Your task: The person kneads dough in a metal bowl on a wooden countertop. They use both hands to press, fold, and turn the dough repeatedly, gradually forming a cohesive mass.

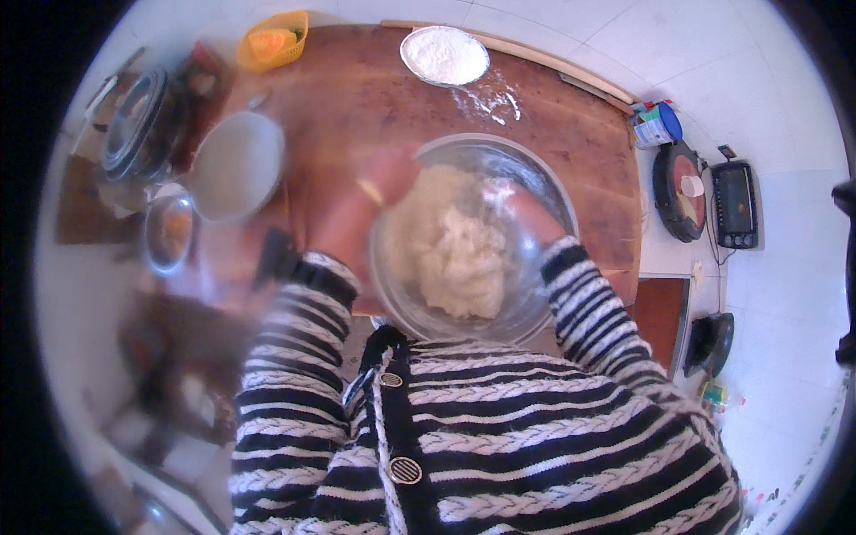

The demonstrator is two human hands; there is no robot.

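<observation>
A wide metal mixing bowl [567,194] sits at the table's front edge, close to my body. Inside lies a large pale lump of dough [468,261], rough and uneven on top. My left hand [396,172] is on the bowl's upper-left rim and appears to grip it, though the fingers are blurred. Reaching in over the right side, my right hand [518,199] is by the dough and the inner wall. White flour coats its bent fingers; whether they hold any dough is unclear.
On the wooden table [348,87] are a bowl of flour [445,55], spilled flour [491,100], a yellow basket [273,41], a pale round vessel [237,167] and a small metal bowl [168,234]. Rightward are a can [657,125], an electric griddle [679,194] and a small oven [737,204].
</observation>
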